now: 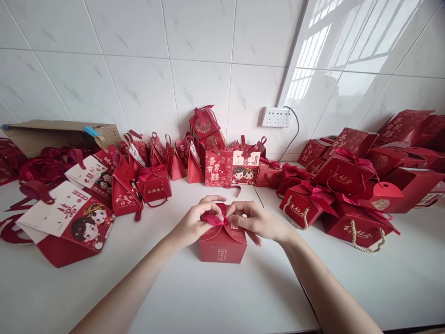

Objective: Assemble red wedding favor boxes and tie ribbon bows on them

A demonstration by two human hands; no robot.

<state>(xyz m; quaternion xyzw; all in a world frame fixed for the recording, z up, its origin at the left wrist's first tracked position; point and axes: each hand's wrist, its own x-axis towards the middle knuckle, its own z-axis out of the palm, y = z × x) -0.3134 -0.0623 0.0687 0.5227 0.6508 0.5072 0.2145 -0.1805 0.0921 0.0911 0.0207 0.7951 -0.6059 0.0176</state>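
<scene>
A small red gift box (222,246) stands on the white table (215,297) in front of me. A dark pink ribbon (214,219) lies across its closed top flaps. My left hand (194,223) pinches the ribbon from the left, fingers closed on it. My right hand (255,221) pinches the ribbon's other end from the right, directly above the box. Both forearms reach in from the bottom edge.
Many red gift boxes and bags crowd the back of the table: a large red-and-white box (69,222) at left, rope-handled boxes (306,204) at right. A cardboard box (59,134) sits far left. A wall socket (275,117) with a cable is on the tiled wall.
</scene>
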